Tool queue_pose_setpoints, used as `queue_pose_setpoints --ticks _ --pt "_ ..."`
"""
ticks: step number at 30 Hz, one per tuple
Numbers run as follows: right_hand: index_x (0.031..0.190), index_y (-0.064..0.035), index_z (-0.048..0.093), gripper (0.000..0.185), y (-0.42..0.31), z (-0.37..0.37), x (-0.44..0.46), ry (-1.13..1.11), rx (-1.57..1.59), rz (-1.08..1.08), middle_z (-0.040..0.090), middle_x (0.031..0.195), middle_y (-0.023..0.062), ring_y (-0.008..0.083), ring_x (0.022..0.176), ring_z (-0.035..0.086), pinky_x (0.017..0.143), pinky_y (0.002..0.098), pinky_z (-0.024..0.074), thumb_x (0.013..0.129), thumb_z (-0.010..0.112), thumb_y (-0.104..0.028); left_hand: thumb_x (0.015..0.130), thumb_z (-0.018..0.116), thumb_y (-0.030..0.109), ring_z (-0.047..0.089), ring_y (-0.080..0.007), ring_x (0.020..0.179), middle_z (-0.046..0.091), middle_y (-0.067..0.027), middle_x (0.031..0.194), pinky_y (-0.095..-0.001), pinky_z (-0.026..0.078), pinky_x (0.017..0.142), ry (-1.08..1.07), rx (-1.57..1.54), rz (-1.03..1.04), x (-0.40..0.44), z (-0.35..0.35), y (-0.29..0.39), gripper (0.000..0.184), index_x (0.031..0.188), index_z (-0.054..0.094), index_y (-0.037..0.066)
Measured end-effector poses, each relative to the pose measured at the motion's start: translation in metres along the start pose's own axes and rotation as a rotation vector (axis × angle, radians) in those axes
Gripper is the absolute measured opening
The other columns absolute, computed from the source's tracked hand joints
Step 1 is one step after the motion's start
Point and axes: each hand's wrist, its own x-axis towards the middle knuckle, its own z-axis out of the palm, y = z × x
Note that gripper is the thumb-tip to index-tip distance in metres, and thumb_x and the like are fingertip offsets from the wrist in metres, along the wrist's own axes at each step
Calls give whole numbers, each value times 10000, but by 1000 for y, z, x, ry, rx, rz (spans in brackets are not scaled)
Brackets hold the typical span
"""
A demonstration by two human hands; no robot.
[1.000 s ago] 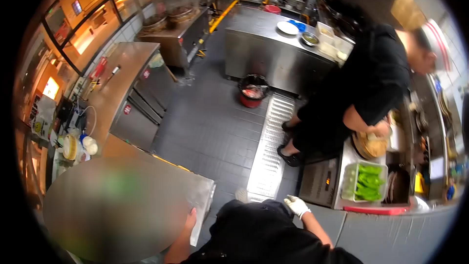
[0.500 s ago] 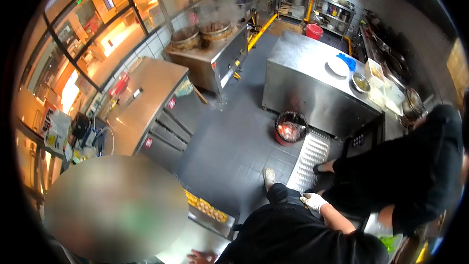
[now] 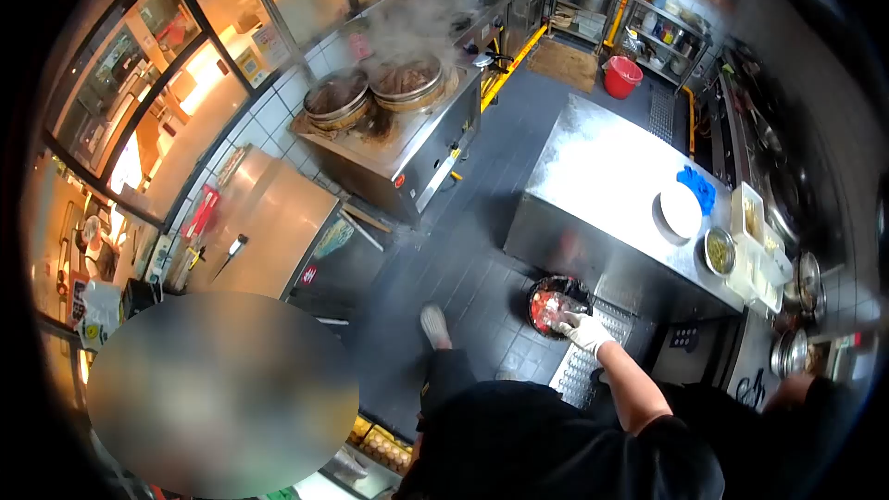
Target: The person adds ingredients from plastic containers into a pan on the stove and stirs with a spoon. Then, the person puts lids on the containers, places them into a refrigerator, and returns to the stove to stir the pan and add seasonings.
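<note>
My right hand, in a white glove, reaches out over the right side of a black-lined bin on the floor. Its fingers look pressed together; what they hold, if anything, is too small to make out. Red and pale scraps and something clear lie in the bin, close to the fingertips. My left hand is out of view. Below me on the left, a tray of round, egg-like items shows in part.
A steel counter carries a white plate, a blue cloth and a metal bowl. Two pots steam at the back left. A side table holds a knife. A co-worker's dark sleeve is close on my right.
My gloved right hand has moved from beside my body out over the bin. My left hand has left the view. The view has shifted, and less of the co-worker shows.
</note>
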Motion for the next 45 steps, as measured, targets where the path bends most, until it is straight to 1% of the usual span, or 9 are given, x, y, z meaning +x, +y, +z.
queue_pose_setpoints --ticks 8,11,15,19,25,30,32,37,45 --pt "1424 -44 583 595 -115 -45 163 -4 211 54 631 1363 239 381 1306 577 1113 413 442 987 606 -447 1082 480 346 716 -397 832 693 -253 1024 -460 578 662 -203 479 354 246 -169 56 393 1281 641 48" --pt "1429 -17 566 566 -158 -55 208 82 222 -31 616 1397 232 340 1328 577 1118 362 439 1007 632 -389 1041 577 315 728 -288 774 718 -149 990 -399 599 675 -341 -2 117 174 -280 347 349 1212 664 23" --pt "1475 -44 511 571 -189 -78 262 107 530 -48 561 1461 227 354 1403 495 1170 377 390 1010 620 -358 965 686 321 727 -319 819 716 -206 1005 -405 593 776 95 243 509 219 -309 540 436 1238 641 -16" --pt "1445 -5 509 571 -223 -164 303 417 254 -19 522 1467 271 399 1362 517 1150 406 414 953 672 -242 920 709 296 610 -435 1203 607 -255 1344 -479 516 999 177 604 949 255 -289 688 586 1383 547 -26" --pt "1477 -19 469 707 -138 -228 440 730 202 359 414 1551 278 453 1390 452 1176 484 356 876 737 -277 930 713 296 594 -436 1222 594 -257 1361 -461 508 1020 -231 705 1159 333 -230 834 594 1399 535 -21" --pt "1439 50 485 674 -55 -304 571 878 39 466 521 1409 285 454 1226 607 998 464 524 858 725 -194 943 699 335 614 -446 1181 635 -270 1279 -476 524 982 -219 783 1003 421 -205 958 614 1421 525 -10" --pt "1494 41 409 748 -90 -401 582 674 569 606 519 1405 267 372 1124 674 693 400 657 847 734 -147 945 694 339 618 -445 1172 634 -277 1270 -480 525 977 -213 799 993 450 -184 1024 618 1418 521 -19" --pt "1562 -67 391 740 -64 -538 640 815 605 598 685 1215 176 180 740 721 461 284 550 917 747 -141 943 690 308 623 -461 1142 640 -293 1207 -508 527 965 -257 866 1096 525 -107 1172 546 1355 541 -18" --pt "1356 -86 663 354 -50 -673 779 784 721 442 720 811 66 100 585 664 490 265 505 1020 635 -194 915 715 276 649 -453 1103 637 -268 1204 -521 551 917 -180 798 1193 620 -38 1399 562 1375 508 29"
